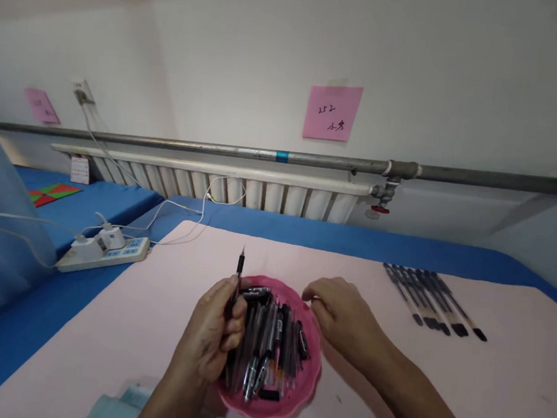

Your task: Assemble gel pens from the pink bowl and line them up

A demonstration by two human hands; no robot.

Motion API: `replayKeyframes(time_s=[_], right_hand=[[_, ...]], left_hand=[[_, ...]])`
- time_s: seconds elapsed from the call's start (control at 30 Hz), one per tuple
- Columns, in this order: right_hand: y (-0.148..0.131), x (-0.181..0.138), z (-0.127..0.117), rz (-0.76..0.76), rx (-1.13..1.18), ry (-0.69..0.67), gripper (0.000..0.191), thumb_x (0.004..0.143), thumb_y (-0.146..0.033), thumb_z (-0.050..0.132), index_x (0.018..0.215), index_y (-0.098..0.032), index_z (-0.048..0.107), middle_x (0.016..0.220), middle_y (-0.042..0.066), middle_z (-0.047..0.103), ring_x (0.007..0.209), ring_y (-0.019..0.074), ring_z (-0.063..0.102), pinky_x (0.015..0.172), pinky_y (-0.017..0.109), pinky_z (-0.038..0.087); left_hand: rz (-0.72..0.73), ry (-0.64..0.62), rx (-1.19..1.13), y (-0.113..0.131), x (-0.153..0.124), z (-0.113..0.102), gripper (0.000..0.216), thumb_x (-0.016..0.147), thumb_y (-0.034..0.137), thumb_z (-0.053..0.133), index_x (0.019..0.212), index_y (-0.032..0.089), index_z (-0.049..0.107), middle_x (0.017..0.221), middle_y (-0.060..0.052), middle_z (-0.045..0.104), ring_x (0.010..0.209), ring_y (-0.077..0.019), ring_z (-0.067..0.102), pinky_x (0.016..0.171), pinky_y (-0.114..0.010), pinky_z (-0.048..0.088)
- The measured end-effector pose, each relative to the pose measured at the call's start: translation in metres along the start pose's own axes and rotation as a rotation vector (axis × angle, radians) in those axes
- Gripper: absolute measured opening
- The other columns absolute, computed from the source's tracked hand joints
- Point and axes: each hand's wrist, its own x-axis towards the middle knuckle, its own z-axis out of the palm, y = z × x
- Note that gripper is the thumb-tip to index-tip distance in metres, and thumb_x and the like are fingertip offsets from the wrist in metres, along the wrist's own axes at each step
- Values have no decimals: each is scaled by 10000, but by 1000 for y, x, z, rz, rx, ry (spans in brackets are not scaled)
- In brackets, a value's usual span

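Note:
My left hand (pixel 217 326) is closed around a pen (pixel 240 265), which stands upright with its bare tip pointing up and a black grip below it. Just beneath that hand is a pink plastic bowl (pixel 305 390) with a scalloped rim. Clear pen barrels (pixel 268 332), black caps (pixel 270 394) and other black pen parts lie heaped in it. Over the bowl's upper right rim my right hand (pixel 340 310) hovers, fingers curled and pinched together. Whatever its fingertips may hold is hidden.
Several pens (pixel 432 300) with black caps lie in a row on the pink sheet (pixel 503 396) at right. A power strip (pixel 127 252) with plugged-in chargers and white cables sits at left. Light blue cloth (pixel 109 414) lies at the front. Behind stand a radiator (pixel 280 198) and pipe (pixel 205 149).

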Motion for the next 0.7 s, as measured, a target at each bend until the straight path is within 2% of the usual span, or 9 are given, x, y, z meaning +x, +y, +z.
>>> replayKeyframes(time_s=[0.1, 0.17, 0.27, 0.4, 0.57, 0.7], right_hand=[[-9, -5, 5, -169, -258, -219, 245, 776, -108, 467, 638, -210, 641, 685, 40, 644, 754, 202, 512, 715, 350, 307], [-17, -9, 11, -210, -327, -275, 238, 775, -101, 500, 630, -210, 654, 684, 55, 653, 776, 217, 512, 732, 360, 293], [-23, -13, 18, -252, -321, -282, 232, 767, -71, 509, 702, -221, 674, 749, 48, 675, 815, 224, 511, 762, 369, 282], [-15, -8, 17, -302, -216, -217, 305, 785, -86, 488, 968, -261, 659, 925, 24, 685, 911, 217, 516, 806, 368, 281], [6, -2, 2, -194, -276, -77, 257, 815, -144, 452, 865, -227, 691, 1035, 70, 650, 980, 235, 508, 813, 375, 310], [9, -5, 3, -168, -375, -176, 240, 795, -161, 477, 810, -230, 706, 1099, 92, 622, 999, 269, 495, 803, 391, 330]], left_hand=[[-10, 4, 6, 0, 0, 0, 298, 748, 419, 590, 876, 158, 524, 498, 95, 364, 353, 3, 185, 324, -120, 79], [-21, 3, 19, -1, 0, 1, 308, 745, 427, 592, 879, 155, 536, 506, 94, 363, 356, 6, 183, 325, -119, 78], [-34, -10, 32, -2, -1, 2, 305, 742, 426, 596, 872, 154, 545, 504, 94, 362, 356, 6, 185, 325, -118, 78], [-31, -16, 37, -3, -2, 2, 301, 735, 423, 604, 853, 152, 547, 506, 94, 362, 352, 10, 180, 324, -116, 76], [-44, -16, 46, -2, -1, 2, 288, 738, 412, 599, 846, 148, 558, 509, 86, 374, 357, 6, 188, 325, -120, 80], [-55, -26, 55, -2, -2, 3, 280, 751, 407, 587, 854, 148, 564, 501, 88, 372, 353, 8, 178, 325, -120, 80]])
